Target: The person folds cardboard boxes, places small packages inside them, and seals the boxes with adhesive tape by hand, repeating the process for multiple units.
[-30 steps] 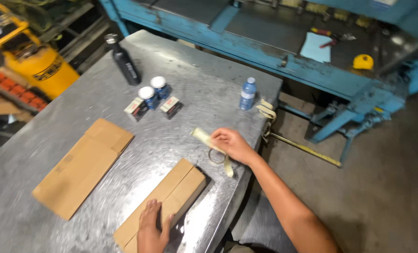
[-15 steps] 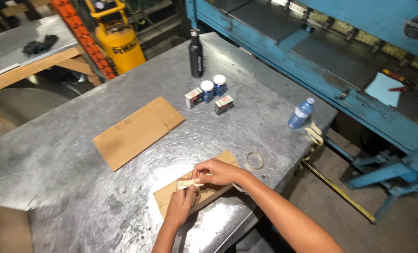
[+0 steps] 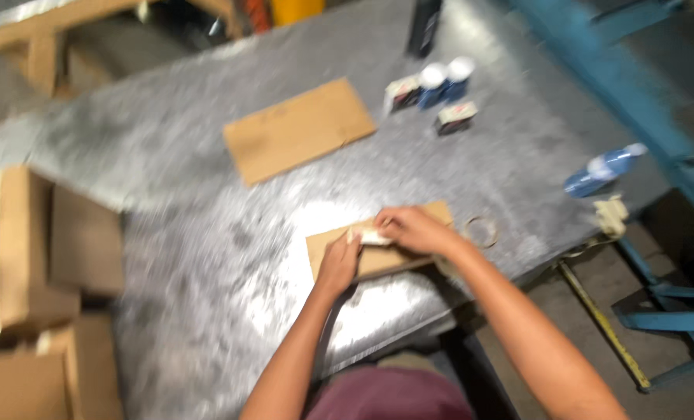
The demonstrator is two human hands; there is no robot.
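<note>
Moved: your hands now sit lower on the flat carton [image 3: 409, 245].
Left hand [image 3: 339, 263]: pressed on carton's left end.
Right hand [image 3: 410, 228]: probably pinching pale tape strip [image 3: 372, 236], blurred.
Axis: strip lies along carton, between hands.

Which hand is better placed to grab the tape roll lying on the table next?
Right, probably. The right hand is on the flat cardboard box, on the side toward the tape roll. The left hand is farther away and would have to cross over.
</note>
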